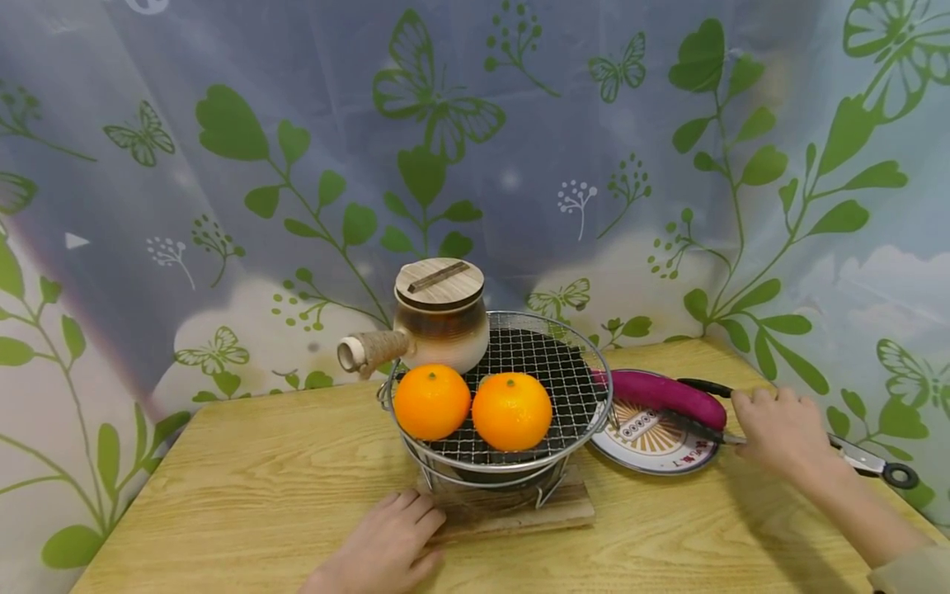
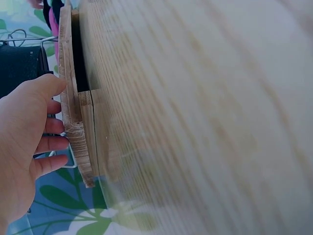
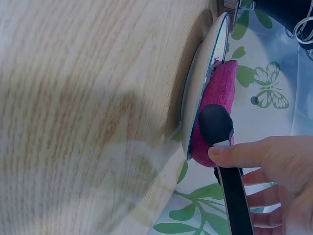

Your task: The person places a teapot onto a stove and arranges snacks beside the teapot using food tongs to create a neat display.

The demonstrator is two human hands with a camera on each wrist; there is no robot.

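Observation:
My right hand (image 1: 783, 429) grips a pair of tongs (image 3: 234, 200) with black handle strips and dark tips. The tips stand on either side of a long magenta sweet potato (image 1: 660, 394), which lies on a patterned plate (image 1: 641, 462). In the right wrist view one rounded black tip overlaps the sweet potato, and the thumb presses along the tongs' arm. My left hand (image 1: 389, 540) rests with relaxed fingers at the near left corner of a wooden board (image 1: 519, 520). The left wrist view shows its fingertips (image 2: 59, 143) right at the board's edge.
A round wire-mesh grill (image 1: 564, 388) stands over a dark stove on the board. On the mesh sit two oranges (image 1: 512, 412) and a clay pot (image 1: 449, 334) with a wooden lid; its wrapped handle juts left. A patterned cloth (image 1: 297, 206) hangs behind the wooden table (image 1: 260, 487).

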